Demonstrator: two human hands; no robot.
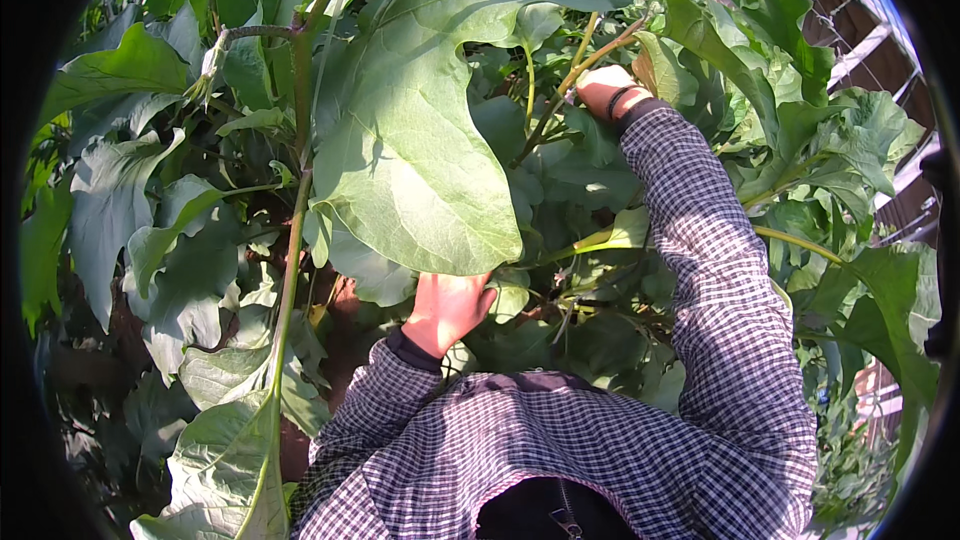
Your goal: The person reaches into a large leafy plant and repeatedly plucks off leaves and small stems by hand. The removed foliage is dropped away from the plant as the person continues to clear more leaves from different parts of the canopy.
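Broad lobed green leaves surround both hands. My left hand (450, 309) is low in the middle, its fingers hidden beneath a large sunlit leaf (427, 165), so what it touches cannot be seen. Up and to the right, my right hand (606, 90) is curled beside a brownish plant stem (562, 90). A small pale bit shows at its fingers, and whether it grips the stem is unclear. A dark band circles the right wrist. Both arms wear checked sleeves with dark cuffs.
A tall upright stem (295, 240) stands left of my left hand, with a withered flower (214, 64) on its side branch. Dense foliage lies on both sides. A yellowish stem (799, 240) crosses right of my right arm. Wooden framing (862, 52) stands at the upper right.
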